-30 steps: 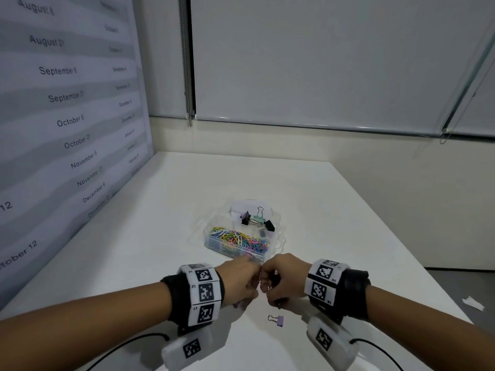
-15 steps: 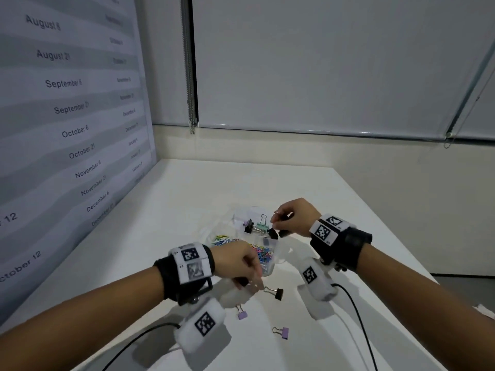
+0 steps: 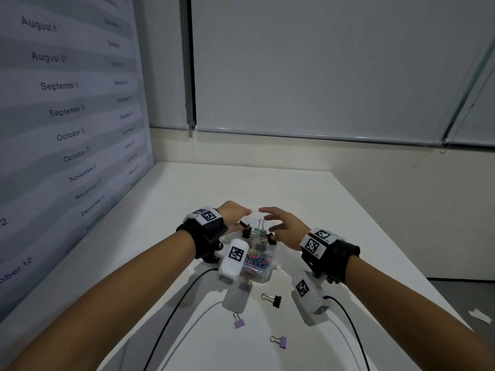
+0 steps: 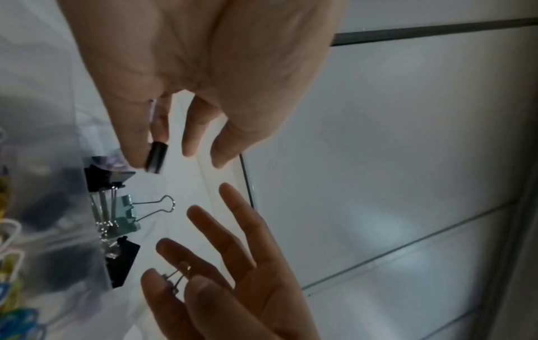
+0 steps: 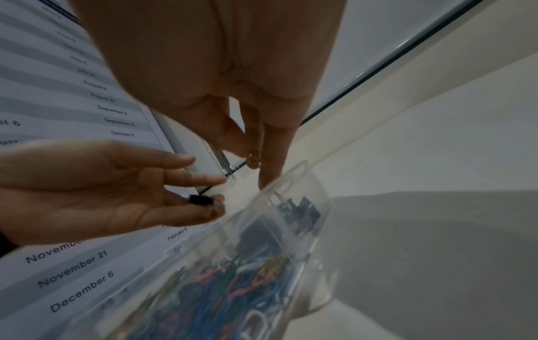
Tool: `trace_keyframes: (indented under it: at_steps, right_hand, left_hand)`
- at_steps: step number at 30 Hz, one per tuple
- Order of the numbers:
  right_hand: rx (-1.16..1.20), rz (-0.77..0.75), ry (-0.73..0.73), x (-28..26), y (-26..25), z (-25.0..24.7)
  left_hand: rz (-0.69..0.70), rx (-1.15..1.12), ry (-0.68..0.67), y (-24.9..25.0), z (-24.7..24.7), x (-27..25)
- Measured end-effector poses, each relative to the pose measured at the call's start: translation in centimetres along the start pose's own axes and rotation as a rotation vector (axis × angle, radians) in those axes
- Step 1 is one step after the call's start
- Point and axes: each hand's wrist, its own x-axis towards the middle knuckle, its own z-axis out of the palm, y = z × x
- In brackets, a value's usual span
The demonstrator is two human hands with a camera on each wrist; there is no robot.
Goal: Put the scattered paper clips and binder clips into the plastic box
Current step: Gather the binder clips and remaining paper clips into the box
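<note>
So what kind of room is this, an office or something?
Probably an office or meeting room: a plain white table, roller blinds across the window, and a wall chart of dates on the left.

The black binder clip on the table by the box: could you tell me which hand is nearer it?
Right. Both hover beyond the black binder clip, over the plastic box: right hand on its side, left hand farther left.

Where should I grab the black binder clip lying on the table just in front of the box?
Pinch the black binder clip across its folded black body, coming straight down from above. It lies flat on the table with its wire handles pointing left toward the purple clip; the body is the bulkier part, so fingers can close on it most surely.
</note>
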Motion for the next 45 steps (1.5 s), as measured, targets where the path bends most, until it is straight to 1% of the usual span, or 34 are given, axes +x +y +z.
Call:
trace_keyframes:
  at_steps: [2,4,5,7,9,11,15,17,18,21,23,27,30,32,34,36,40,44,45]
  right_hand:
    - [0.028,-0.004,0.019,-0.3,-0.1,0.0]
    - [0.063,-0.013,0.029,-0.8,-0.2,-0.1]
    - [0.060,-0.027,0.028,-1.1,-0.3,-0.1]
    - [-0.001,-0.068,0.017,-2.0,-0.4,-0.6]
    - [-0.096,-0.103,-0.026,-3.1,-0.5,-1.0]
    - [-0.229,-0.122,-0.102,-4.5,-0.6,-1.2]
    - [-0.411,-0.117,-0.266,-7.0,-0.1,-0.5]
    - [-0.474,-0.132,-0.317,-7.9,0.1,0.3]
    - [-0.506,-0.130,-0.346,-8.4,0.2,0.8]
    - [-0.567,-0.120,-0.415,-9.6,0.5,2.1]
    - [-0.572,-0.125,-0.454,-10.0,0.6,2.7]
    - [-0.448,-0.139,-0.433,-10.3,0.3,3.1]
    - [-0.417,-0.158,-0.473,-10.2,-0.1,3.3]
    - [-0.421,-0.153,-0.455,-10.3,-0.1,3.3]
    - [-0.456,-0.142,-0.425,-10.9,-0.2,3.4]
    - [-0.502,-0.169,-0.440,-11.2,-0.3,3.7]
    - [-0.487,-0.197,-0.438,-10.8,-0.4,3.6]
    - [-0.521,-0.153,-0.328,-11.4,-0.4,3.8]
    - [-0.529,-0.139,-0.325,-11.5,-0.5,3.9]
  left_hand:
    - [-0.033,0.036,-0.004,-0.2,-0.4,0.6]
    - [-0.035,0.023,-0.038,-0.3,-0.7,0.5]
    - [-0.012,0.025,-0.055,-0.2,-0.8,0.3]
    - [0.072,0.125,-0.077,-0.3,-1.1,-0.7]
    - [0.202,0.296,-0.126,-0.6,-1.7,-2.0]
    - [0.291,0.517,-0.211,-1.1,-2.4,-3.8]
    - [0.381,1.027,-0.450,-3.2,-2.5,-6.8]
    - [0.461,1.261,-0.496,-4.6,-1.8,-7.9]
    - [0.489,1.329,-0.512,-5.2,-1.4,-8.4]
    - [0.473,1.354,-0.542,-6.7,-0.5,-9.2]
    - [0.457,1.358,-0.522,-7.4,-0.2,-9.2]
    - [0.436,1.351,-0.437,-7.5,0.3,-9.3]
    - [0.436,1.294,-0.421,-7.2,0.6,-9.5]
    - [0.449,1.285,-0.428,-7.3,0.7,-9.3]
    - [0.426,1.247,-0.434,-7.4,0.6,-9.1]
    - [0.394,1.212,-0.449,-7.4,0.2,-9.1]
    - [0.385,1.239,-0.485,-7.4,-0.6,-8.8]
    - [0.364,1.250,-0.474,-7.4,-1.0,-8.4]
    - [0.358,1.256,-0.473,-7.5,-1.0,-8.4]
